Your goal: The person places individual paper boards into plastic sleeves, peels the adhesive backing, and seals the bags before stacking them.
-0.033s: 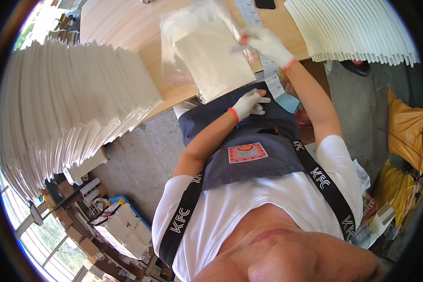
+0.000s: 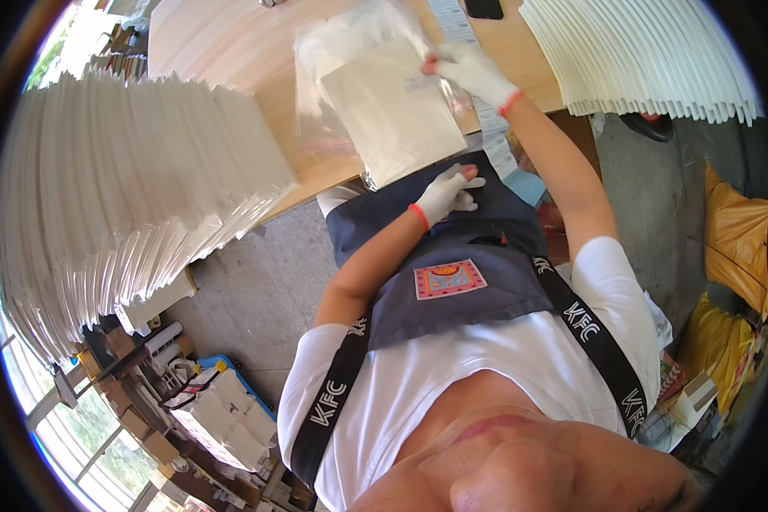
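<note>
My right hand (image 2: pixel 469 72), in a white glove with a red cuff and bare fingertips, is over the right edge of a clear-wrapped pale sheet stack (image 2: pixel 392 111). Its fingers pinch a small pale label (image 2: pixel 418 83), blurred by motion. A strip of printed labels (image 2: pixel 497 149) runs under the right wrist and hangs over the table's front edge, ending in a light blue piece. My left hand (image 2: pixel 449 192), gloved alike, rests over the dark apron (image 2: pixel 384 213) on my lap. Its fingers are loosely bent and apart, with nothing seen in them.
A tall stack of plastic-wrapped white items (image 2: pixel 136 179) stands at the left of the wooden table (image 2: pixel 222 43). More white stacked pieces (image 2: pixel 640 60) lie at the right. A black phone (image 2: pixel 484 8) is at the far edge. Orange and yellow bags (image 2: pixel 736 243) sit on the right.
My right hand has shifted a little left over the wrapped stack with the small label. My left hand has moved slightly left and stays on the lap.
</note>
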A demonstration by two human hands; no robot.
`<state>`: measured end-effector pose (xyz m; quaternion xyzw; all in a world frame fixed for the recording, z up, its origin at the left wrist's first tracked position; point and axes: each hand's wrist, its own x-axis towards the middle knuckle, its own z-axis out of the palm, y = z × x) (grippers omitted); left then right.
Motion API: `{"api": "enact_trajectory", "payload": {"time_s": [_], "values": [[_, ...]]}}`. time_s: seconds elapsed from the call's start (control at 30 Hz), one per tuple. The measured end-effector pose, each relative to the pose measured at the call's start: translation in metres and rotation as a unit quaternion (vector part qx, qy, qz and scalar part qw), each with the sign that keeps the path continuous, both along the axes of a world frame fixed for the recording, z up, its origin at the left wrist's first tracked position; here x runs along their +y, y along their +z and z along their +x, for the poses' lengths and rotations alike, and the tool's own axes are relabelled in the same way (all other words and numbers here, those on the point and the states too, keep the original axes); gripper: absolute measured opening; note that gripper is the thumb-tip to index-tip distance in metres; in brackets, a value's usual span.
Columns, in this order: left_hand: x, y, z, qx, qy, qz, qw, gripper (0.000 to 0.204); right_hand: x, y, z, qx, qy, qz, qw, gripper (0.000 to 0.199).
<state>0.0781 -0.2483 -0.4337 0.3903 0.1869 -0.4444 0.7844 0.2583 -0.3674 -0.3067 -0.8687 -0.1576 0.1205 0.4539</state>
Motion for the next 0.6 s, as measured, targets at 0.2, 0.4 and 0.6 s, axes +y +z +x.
{"api": "enact_trajectory", "payload": {"time_s": [0.2,0.4,0.6], "values": [[0.073,0.010,-0.041,0.061,0.357,0.022,0.932,0.033,0.060,-0.052,0.074,-0.096,-0.025,-0.149,0.984,0.023],[0.094,0.041,-0.040,-0.046,0.476,0.085,0.874,0.012,0.047,-0.043,0.044,-0.203,-0.107,-0.091,0.969,0.046],[0.107,0.132,-0.005,-0.270,0.387,0.067,0.879,0.015,-0.041,-0.023,-0.037,0.084,0.026,-0.101,0.991,0.049]]}}
